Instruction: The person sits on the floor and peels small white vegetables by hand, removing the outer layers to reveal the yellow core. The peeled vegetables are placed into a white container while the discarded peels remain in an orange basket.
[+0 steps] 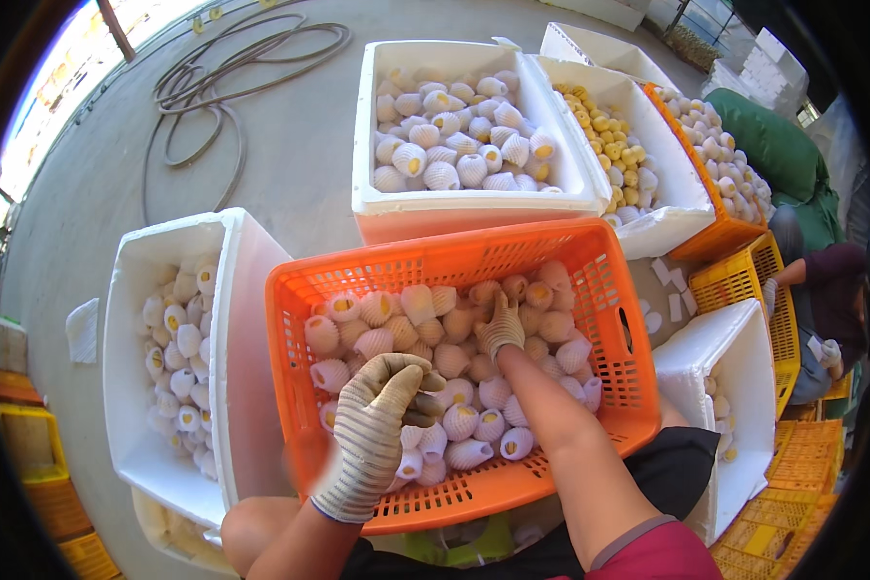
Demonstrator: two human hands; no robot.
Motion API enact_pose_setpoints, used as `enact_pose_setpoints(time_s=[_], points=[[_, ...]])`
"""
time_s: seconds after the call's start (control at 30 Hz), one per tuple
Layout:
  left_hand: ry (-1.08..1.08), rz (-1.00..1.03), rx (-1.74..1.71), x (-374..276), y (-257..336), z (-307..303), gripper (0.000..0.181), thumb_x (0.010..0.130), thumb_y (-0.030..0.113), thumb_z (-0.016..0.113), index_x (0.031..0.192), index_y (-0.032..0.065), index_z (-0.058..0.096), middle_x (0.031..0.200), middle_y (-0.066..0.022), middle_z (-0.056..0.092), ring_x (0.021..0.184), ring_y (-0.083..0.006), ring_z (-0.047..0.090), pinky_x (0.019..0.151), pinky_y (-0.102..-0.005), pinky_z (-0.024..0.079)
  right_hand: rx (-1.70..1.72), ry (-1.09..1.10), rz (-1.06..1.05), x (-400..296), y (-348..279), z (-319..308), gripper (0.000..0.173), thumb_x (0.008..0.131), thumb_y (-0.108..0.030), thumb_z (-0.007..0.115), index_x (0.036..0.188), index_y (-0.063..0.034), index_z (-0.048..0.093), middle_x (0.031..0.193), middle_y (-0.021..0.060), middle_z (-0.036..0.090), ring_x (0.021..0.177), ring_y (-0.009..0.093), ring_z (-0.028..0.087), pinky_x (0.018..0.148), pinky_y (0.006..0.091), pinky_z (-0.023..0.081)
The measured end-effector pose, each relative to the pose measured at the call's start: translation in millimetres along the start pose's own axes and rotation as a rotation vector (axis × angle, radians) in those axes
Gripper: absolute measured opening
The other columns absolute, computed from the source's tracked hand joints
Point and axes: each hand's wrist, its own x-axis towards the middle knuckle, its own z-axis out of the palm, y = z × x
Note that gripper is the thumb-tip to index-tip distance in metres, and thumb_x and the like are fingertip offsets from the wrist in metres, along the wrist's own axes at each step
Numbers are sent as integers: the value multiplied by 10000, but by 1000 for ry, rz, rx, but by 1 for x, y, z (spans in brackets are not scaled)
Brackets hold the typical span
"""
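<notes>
Before me stands an orange plastic crate (435,516) holding many round fruits in white foam net sleeves (461,420). My left hand (377,428), in a striped knit work glove with dark fingertips, hovers above its near left part. The fingers curl loosely with a gap at the thumb, and nothing shows between them. My right hand (502,330), gloved alike, reaches down among the sleeved fruits toward the back right of the crate. It touches fruits there; whether it grips one is hidden by the hand itself.
White foam boxes of sleeved fruit stand left (170,232) and behind (478,196). Another foam box (678,225) holds bare yellow fruits. A foam box (732,348) and yellow crates (783,341) are at right, near a gloved co-worker (834,290). A hose (217,94) lies coiled on the floor.
</notes>
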Motion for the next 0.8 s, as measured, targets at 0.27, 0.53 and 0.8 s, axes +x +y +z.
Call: enact_pose_setpoints(time_s=[0.27,0.53,0.8], points=[[37,-18,-45,3,6,-5,171,995,172,560,1066,34,632,953,-77,697,740,-116,633,710,-257,536,-393,22,-286,-22,-33,12,699,748,-331,725,1372,-102,511,1425,208,482,1253,404,505,1057,421,446],[29,-18,-42,4,-7,-9,168,1002,194,542,1050,49,613,921,-68,681,739,-109,653,641,-236,541,-143,51,-417,-10,-20,3,698,685,-356,816,1247,-37,552,1236,181,592,1171,368,553,1003,424,475],[-59,-69,386,5,-36,8,371,925,364,698,995,13,601,828,-42,640,658,-81,587,578,-228,504,251,348,-777,-177,-65,-94,742,696,-203,828,1368,-125,520,1169,144,533,1096,330,520,953,418,477]])
